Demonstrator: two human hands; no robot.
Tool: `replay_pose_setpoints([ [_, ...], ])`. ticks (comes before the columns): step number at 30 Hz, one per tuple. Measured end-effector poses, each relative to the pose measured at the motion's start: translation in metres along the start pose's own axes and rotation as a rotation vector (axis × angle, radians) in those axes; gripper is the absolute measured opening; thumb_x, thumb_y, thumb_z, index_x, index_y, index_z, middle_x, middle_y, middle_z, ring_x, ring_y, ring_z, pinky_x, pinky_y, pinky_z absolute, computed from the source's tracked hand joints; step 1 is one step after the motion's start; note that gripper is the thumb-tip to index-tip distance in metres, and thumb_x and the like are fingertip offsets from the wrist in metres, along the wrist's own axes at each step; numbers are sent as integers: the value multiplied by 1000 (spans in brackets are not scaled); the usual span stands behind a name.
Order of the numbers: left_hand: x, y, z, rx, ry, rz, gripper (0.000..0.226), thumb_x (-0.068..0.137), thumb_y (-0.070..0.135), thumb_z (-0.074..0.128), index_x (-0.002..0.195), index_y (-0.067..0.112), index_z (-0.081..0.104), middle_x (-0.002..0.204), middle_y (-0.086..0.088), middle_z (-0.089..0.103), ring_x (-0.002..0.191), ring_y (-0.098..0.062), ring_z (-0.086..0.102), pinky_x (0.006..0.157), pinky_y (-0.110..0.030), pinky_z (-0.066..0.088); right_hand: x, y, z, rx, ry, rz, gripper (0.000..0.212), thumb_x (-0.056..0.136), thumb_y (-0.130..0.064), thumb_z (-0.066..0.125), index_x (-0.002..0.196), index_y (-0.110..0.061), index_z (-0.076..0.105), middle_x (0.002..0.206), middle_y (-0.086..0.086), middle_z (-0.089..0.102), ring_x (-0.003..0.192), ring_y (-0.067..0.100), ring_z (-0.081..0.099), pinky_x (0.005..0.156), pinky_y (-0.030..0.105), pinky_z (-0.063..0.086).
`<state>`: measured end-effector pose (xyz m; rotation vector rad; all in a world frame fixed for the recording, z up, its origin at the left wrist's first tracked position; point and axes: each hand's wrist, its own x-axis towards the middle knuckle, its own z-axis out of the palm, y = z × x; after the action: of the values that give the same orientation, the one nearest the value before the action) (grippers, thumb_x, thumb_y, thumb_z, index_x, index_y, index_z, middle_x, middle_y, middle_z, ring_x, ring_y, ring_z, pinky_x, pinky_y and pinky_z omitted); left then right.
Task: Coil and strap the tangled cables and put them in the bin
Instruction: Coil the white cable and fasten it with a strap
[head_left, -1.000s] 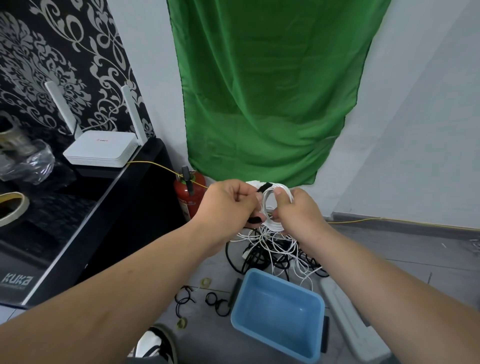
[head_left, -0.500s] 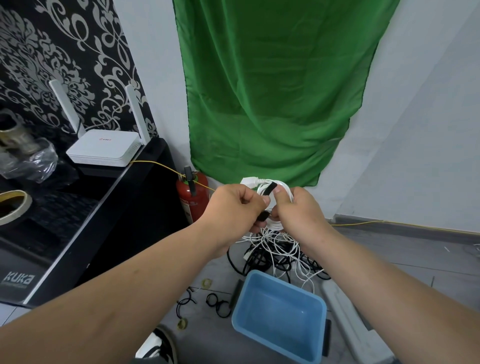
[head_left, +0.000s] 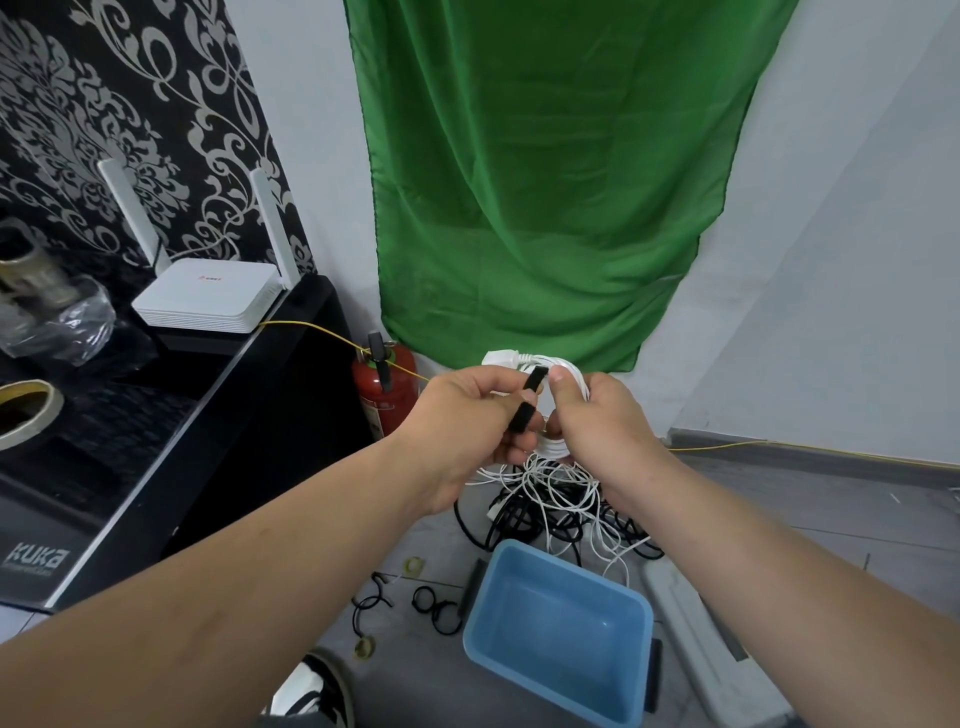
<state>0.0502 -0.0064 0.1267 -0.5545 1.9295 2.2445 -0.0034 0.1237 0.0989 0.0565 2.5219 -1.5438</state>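
black strap (head_left: 527, 400), white cable coil (head_left: 569, 371), hands gripping

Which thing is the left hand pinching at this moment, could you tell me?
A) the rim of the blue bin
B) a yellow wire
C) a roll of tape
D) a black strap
D: the left hand pinches the strap against the white coil, which the right hand grips.
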Motion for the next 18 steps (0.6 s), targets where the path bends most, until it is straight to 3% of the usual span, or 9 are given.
replay_pose_setpoints([
  [9,-3,2,2,89,45,38,13,99,12,65,88,10,71,62,-3,70,49,-15,55,48,-25,48,0,2,1,-8,9,-32,39,104,-46,47,99,-10,62,87,7,69,76,21,63,63,31,42],
  [18,-2,4,5,154,114,-28,17,93,5,65,77,4,72,58,-10,68,42,-14,52,41,-23,45,-2,1,2,-26,6,-119,38,105,-44,47,99,-8,57,90,8,68,84,26,64,75,37,48],
])
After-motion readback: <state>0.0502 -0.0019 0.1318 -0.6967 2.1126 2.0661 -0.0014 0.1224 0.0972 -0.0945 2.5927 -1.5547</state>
